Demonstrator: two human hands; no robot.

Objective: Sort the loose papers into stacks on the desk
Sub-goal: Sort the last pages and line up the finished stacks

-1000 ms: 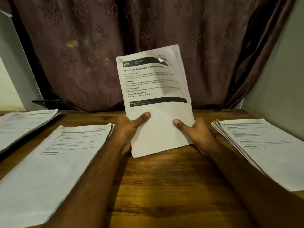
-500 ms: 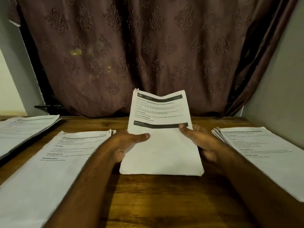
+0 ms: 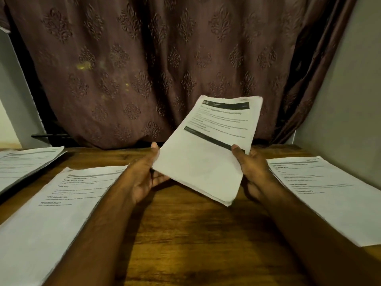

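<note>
A thin bundle of printed papers [image 3: 206, 159] with dark header bars hangs above the middle of the wooden desk [image 3: 185, 240], turned so its top points up and right. My left hand [image 3: 144, 176] holds its left edge, thumb along the edge and fingers underneath. My right hand [image 3: 254, 172] grips its right edge with the thumb on top. Three paper stacks lie flat on the desk: one at the left [image 3: 53, 213], one at the far left [image 3: 24, 164], one at the right [image 3: 329, 193].
A brown patterned curtain [image 3: 165, 69] hangs right behind the desk's far edge. A grey wall [image 3: 346, 100] closes in the right side beside the right stack. Bare wood shows between the left and right stacks, under my forearms.
The bundle stood upright, then dropped low toward the desk. Now it is lifted again, turned clockwise and shifted right. My left thumb has moved off its face to its edge.
</note>
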